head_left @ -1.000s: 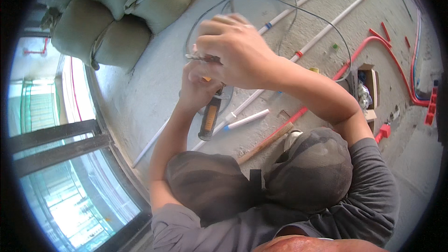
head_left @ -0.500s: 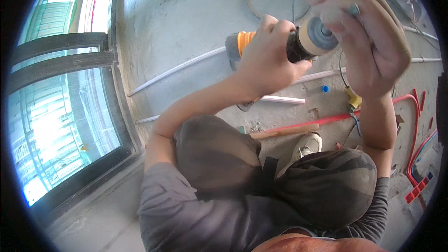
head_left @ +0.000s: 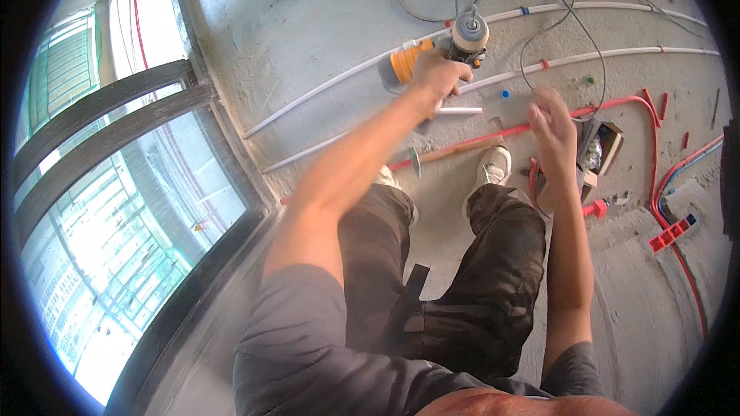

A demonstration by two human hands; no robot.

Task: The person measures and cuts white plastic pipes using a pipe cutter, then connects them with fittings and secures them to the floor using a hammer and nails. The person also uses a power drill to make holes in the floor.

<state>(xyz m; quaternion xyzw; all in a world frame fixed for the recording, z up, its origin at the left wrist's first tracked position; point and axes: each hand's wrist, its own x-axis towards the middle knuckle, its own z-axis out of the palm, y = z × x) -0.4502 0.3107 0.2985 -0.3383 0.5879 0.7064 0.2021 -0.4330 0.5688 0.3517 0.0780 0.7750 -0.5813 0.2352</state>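
My left hand [head_left: 441, 81] is wrapped around the grip of an orange and black power drill [head_left: 407, 62]. The drill's round chuck [head_left: 471, 33] faces up, with a short metal tip showing at its centre. To the right and nearer to me, my right hand [head_left: 552, 125] is raised over the floor, apart from the drill. Its fingers are curled in and slightly blurred, so whatever they may hold is hidden. Below the drill, a hammer [head_left: 462, 148] with a wooden handle lies on the floor beside my shoes.
White pipes [head_left: 601, 56] and a red pipe [head_left: 617, 102] run across the concrete floor. Grey cable [head_left: 566, 11] loops beyond my hands. An open box [head_left: 609, 146] of small parts sits at right, near a red junction box [head_left: 672, 233]. A dark-framed window [head_left: 193, 262] stands left.
I have risen from a crouch, and my legs are straighter. My right hand has come away from the drill's chuck and moved lower. The drill's chuck has turned upward.
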